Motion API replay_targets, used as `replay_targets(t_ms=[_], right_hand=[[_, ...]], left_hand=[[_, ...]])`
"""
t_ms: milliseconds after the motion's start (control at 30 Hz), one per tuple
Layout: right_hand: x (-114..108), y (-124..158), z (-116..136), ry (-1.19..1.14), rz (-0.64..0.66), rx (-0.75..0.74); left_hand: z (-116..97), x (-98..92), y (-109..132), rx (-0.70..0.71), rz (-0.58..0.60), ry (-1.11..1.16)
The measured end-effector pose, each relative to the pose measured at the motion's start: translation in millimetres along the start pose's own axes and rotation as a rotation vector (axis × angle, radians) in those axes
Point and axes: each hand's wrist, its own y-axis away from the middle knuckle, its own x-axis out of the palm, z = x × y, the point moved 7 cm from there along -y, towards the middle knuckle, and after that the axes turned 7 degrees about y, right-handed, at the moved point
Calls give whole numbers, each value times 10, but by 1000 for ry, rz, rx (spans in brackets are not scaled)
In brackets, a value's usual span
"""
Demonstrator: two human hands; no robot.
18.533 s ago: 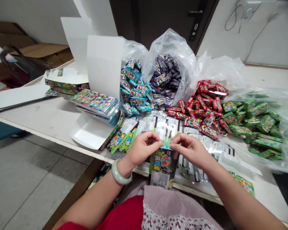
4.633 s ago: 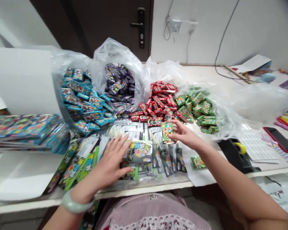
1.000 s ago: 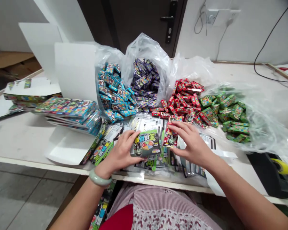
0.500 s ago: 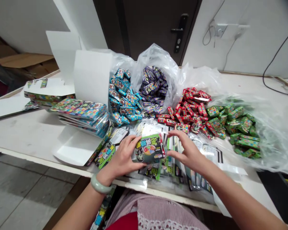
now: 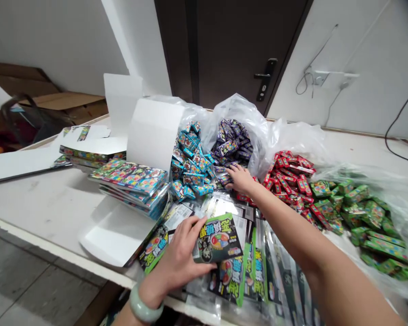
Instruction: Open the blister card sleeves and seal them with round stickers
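Observation:
My left hand [image 5: 185, 253] grips a black and green printed candy packet [image 5: 219, 240] between thumb and fingers, above the front of the table. My right hand [image 5: 240, 179] reaches forward with fingers stretched, its fingertips at the small purple candy boxes [image 5: 233, 140] spilling from a clear bag [image 5: 258, 122]; whether it touches one I cannot tell. Blue candy boxes [image 5: 190, 158] lie left of that hand, and red candy boxes [image 5: 285, 174] lie to its right. Under the held packet lie several similar black and green packets [image 5: 229, 276] in clear plastic.
Green candy boxes [image 5: 374, 213] spill from a clear bag at the right. A stack of colourful printed packs [image 5: 132, 179] stands at the left by an open white carton [image 5: 154, 131]. The white table [image 5: 27, 199] has its front edge near me. Behind is a dark door [image 5: 231, 50].
My right hand has moved from beside the held packet forward to the purple boxes. My left hand still holds the packet, where red boxes no longer show at its edge. The view has shifted.

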Motion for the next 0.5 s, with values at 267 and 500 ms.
replay_targets(t_ms=[267, 500], right_hand=[[-78, 80, -20, -65, 5, 32], [-295, 1201, -101, -116, -57, 103]], left_hand=[[166, -48, -7, -40, -22, 7], [134, -135, -23, -54, -60, -34]])
